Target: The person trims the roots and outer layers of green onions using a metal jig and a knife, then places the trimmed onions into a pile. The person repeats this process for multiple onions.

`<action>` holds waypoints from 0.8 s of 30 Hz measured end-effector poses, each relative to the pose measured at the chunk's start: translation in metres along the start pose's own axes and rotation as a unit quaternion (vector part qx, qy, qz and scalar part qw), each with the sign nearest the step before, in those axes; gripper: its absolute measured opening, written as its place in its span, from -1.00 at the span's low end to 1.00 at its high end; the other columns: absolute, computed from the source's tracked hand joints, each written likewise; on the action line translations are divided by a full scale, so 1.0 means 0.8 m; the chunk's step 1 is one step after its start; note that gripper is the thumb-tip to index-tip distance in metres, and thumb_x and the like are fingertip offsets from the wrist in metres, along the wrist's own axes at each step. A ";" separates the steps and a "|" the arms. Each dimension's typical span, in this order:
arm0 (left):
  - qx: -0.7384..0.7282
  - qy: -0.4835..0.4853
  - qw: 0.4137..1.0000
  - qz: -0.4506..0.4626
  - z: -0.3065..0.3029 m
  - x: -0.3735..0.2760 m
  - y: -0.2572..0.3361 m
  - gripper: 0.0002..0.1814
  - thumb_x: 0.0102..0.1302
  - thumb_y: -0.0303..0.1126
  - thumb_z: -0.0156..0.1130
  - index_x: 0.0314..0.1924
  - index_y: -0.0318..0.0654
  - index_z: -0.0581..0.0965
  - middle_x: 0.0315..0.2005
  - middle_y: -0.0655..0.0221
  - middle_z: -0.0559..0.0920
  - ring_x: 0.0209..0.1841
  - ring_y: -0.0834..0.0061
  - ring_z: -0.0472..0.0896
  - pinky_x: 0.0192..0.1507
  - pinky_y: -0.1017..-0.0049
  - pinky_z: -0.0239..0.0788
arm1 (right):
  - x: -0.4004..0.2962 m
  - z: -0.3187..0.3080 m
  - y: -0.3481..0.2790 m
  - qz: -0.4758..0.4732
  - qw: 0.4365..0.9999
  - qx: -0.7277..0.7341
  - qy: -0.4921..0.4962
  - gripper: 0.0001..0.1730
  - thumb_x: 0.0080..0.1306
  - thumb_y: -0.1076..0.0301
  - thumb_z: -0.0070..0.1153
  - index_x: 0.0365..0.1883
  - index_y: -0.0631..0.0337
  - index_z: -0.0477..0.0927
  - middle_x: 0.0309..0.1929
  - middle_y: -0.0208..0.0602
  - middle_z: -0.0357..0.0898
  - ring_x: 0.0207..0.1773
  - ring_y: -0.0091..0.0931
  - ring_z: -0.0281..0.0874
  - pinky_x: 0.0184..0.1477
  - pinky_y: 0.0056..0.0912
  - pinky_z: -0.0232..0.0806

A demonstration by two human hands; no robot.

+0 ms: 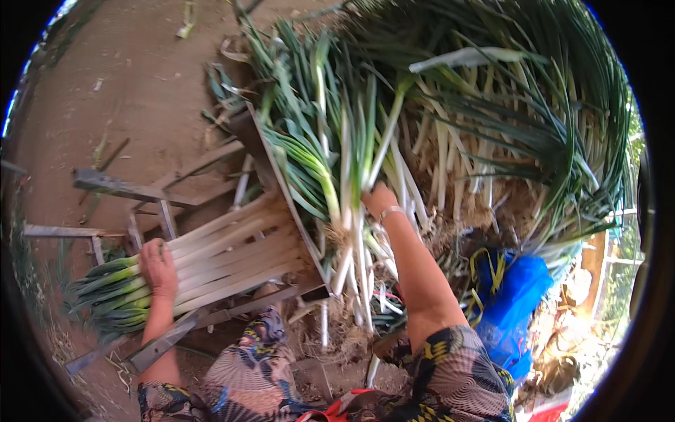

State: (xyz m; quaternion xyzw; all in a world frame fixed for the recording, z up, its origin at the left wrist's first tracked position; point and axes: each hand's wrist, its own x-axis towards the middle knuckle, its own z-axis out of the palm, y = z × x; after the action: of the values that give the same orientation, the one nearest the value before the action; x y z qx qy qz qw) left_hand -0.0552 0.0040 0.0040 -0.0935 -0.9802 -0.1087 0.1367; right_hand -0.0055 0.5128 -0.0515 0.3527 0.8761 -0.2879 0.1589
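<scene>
A bundle of trimmed long green onions (232, 253) lies in an angled metal rack (285, 184), white shanks against its end plate and green leaves out the left side. My left hand (157, 269) curls over the bundle where white turns to green. Farther right, my right hand (379, 200) grips a green onion (384, 142) among several loose, untrimmed ones. Its fingertips are partly hidden behind the hand. Beside it, another onion (329, 198) with roots still on leans near the rack's end plate.
A large heap of green onions (527, 116) with soil on the roots fills the upper right. A blue plastic bag (514, 306) with yellow ties sits by my right arm. Metal bars (132, 187) jut out at the left over bare dirt ground (158, 79).
</scene>
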 end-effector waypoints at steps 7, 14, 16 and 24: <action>-0.021 -0.006 1.000 -0.007 -0.012 0.018 0.029 -0.78 0.16 -0.31 0.15 -0.19 -0.15 0.47 -0.21 0.24 0.49 -0.04 0.17 0.42 0.16 0.18 0.15 | -0.058 0.071 0.061 0.044 0.992 0.114 0.021 -0.35 0.05 0.04 0.24 -0.04 0.40 0.48 -0.18 0.02 0.62 -0.17 -0.20 0.63 -0.17 -0.09 0.46; -0.040 0.031 0.999 0.002 -0.011 0.010 0.022 -0.81 0.19 -0.27 0.14 -0.22 -0.12 0.44 -0.28 0.22 0.48 -0.07 0.13 0.41 0.16 0.17 0.14 | -0.190 0.112 0.014 0.057 0.991 0.080 0.090 -0.25 0.00 0.24 0.30 0.11 0.39 0.30 -0.02 0.23 0.48 0.08 -0.01 0.46 0.15 -0.15 0.28; -0.044 0.004 0.999 -0.013 -0.012 0.007 0.016 -0.79 0.20 -0.24 0.15 -0.21 -0.11 0.45 -0.25 0.24 0.50 -0.02 0.14 0.41 0.22 0.16 0.10 | -0.216 0.113 0.006 0.067 0.987 0.123 0.083 -0.31 0.00 0.30 0.26 0.08 0.42 0.33 -0.02 0.25 0.48 0.10 0.02 0.43 0.17 -0.14 0.26; -0.252 -0.176 0.949 -0.067 -0.010 0.018 -0.025 -0.65 0.20 -0.22 0.25 -0.02 -0.07 0.47 -0.13 0.31 0.58 0.05 0.33 0.48 0.21 0.21 0.14 | -0.370 -0.019 0.058 0.177 0.728 0.639 -0.171 -0.76 0.33 0.16 0.03 -0.21 0.14 0.42 -0.54 -0.29 0.44 -0.65 -0.54 0.26 -0.68 -0.50 0.12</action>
State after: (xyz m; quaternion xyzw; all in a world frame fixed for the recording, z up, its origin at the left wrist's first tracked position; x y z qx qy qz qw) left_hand -0.0711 -0.0149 0.0123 -0.0770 -0.9335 -0.3423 -0.0738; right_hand 0.2338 0.3936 0.0849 0.4644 0.3643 -0.8020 0.0914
